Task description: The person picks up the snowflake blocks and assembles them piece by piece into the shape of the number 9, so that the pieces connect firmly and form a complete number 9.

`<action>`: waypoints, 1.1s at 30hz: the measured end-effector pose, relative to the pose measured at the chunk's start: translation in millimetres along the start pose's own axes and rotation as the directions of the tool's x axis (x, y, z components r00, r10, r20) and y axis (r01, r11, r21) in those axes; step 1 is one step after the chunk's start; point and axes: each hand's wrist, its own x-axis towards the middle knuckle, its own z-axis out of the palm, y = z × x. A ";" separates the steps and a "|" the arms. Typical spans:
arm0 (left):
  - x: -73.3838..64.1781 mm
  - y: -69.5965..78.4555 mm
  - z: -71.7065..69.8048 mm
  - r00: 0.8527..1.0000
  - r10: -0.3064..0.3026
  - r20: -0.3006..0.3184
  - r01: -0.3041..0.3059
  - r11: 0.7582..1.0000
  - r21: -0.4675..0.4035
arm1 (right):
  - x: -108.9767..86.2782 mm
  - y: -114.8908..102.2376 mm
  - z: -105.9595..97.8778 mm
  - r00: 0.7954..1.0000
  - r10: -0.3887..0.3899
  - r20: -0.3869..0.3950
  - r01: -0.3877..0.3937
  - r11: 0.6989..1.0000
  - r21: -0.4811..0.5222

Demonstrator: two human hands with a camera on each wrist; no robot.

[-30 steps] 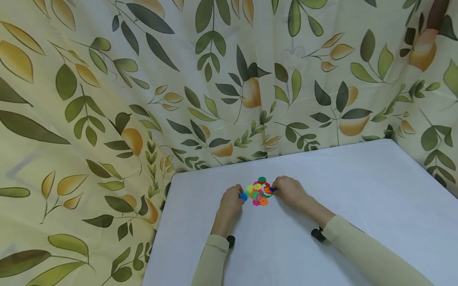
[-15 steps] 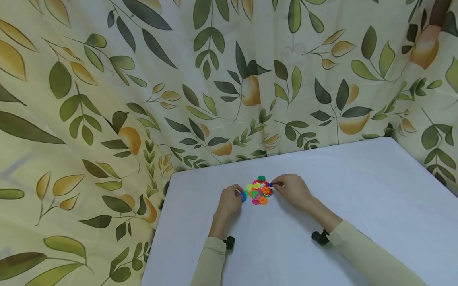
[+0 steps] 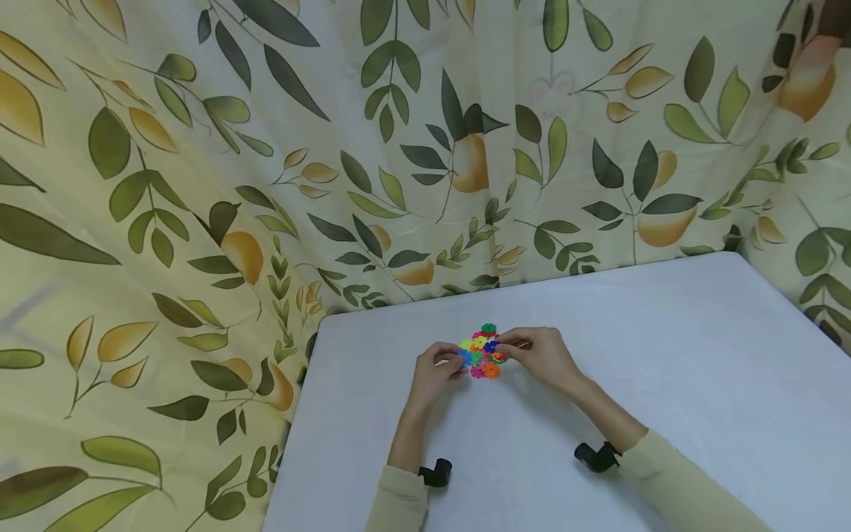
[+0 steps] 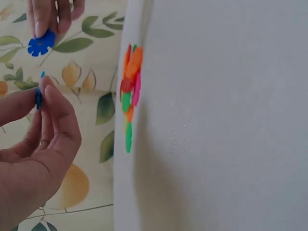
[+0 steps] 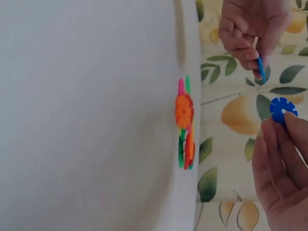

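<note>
My left hand (image 3: 431,375) pinches a light blue notched plastic disc (image 3: 465,357) between thumb and fingertips, and in the left wrist view this disc (image 4: 38,98) is edge-on. Facing it, my right hand (image 3: 547,360) holds a dark blue notched disc (image 3: 490,346) by its edge. The right wrist view shows the dark blue disc (image 5: 282,109) flat-on, with the light blue disc (image 5: 261,69) a short gap away. Both discs are held above a small pile of colourful notched discs (image 3: 491,371) in orange, pink, green, yellow and red.
The pile lies on a white-covered table (image 3: 598,325), toward its far side. Behind and to the left hangs a leaf-and-fruit patterned curtain (image 3: 266,185). A black wrist camera is worn on each wrist, the left one (image 3: 436,473) and the right one (image 3: 597,457).
My left hand has lifted the light blue disc and moved right, over the pile's left part. My right hand has carried the dark blue disc left, so the two discs are closer together.
</note>
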 end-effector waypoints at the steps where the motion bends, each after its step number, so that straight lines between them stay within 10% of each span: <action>1: -3.0 0.4 0.8 1.000 -0.003 0.004 0.003 1.000 -0.025 | -1.4 -2.0 1.0 1.000 0.003 0.001 -0.003 1.000 0.017; 33: -34.0 -13.6 11.8 1.000 -0.029 0.009 0.030 0.903 -0.428 | -18.3 -2.1 23.0 0.992 -0.126 -0.023 0.128 0.974 0.185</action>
